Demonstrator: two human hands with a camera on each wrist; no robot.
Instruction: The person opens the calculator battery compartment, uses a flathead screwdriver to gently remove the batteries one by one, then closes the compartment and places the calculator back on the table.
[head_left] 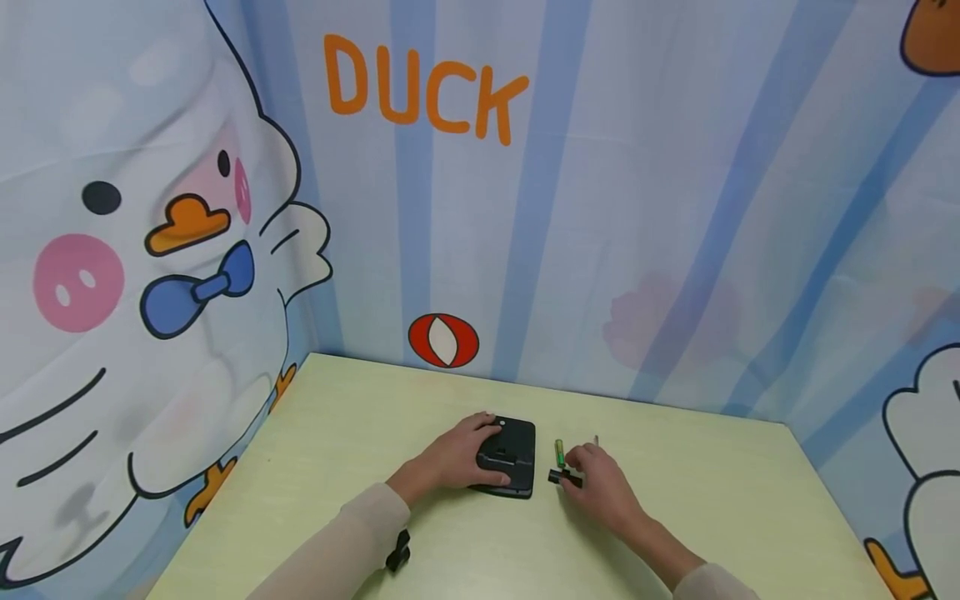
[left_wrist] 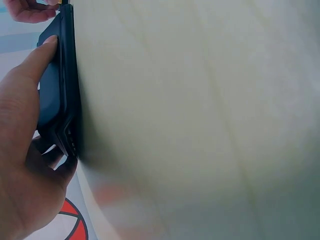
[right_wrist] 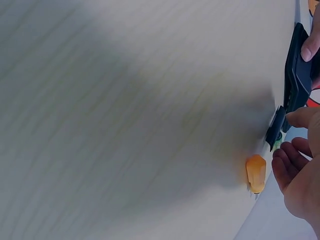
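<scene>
A flat black device (head_left: 517,435) with rounded corners lies on the table, a recess showing in its upper face. My left hand (head_left: 459,454) grips it from the left, thumb on the near part and fingers round the far edge, as the left wrist view also shows. To its right, my right hand (head_left: 603,492) pinches a small flat black cover (right_wrist: 276,128) between thumb and fingers, low over the table. Just beyond those fingertips is a green battery (head_left: 559,452). Close by the right fingers lies a small orange object (right_wrist: 256,173) with thin metal prongs.
The pale yellow table (head_left: 360,400) ends at the back against a hanging cloth (head_left: 570,208) printed with ducks and blue stripes. More of this cloth hangs at the left and right sides. A black strap piece (head_left: 399,552) sits at the left wrist.
</scene>
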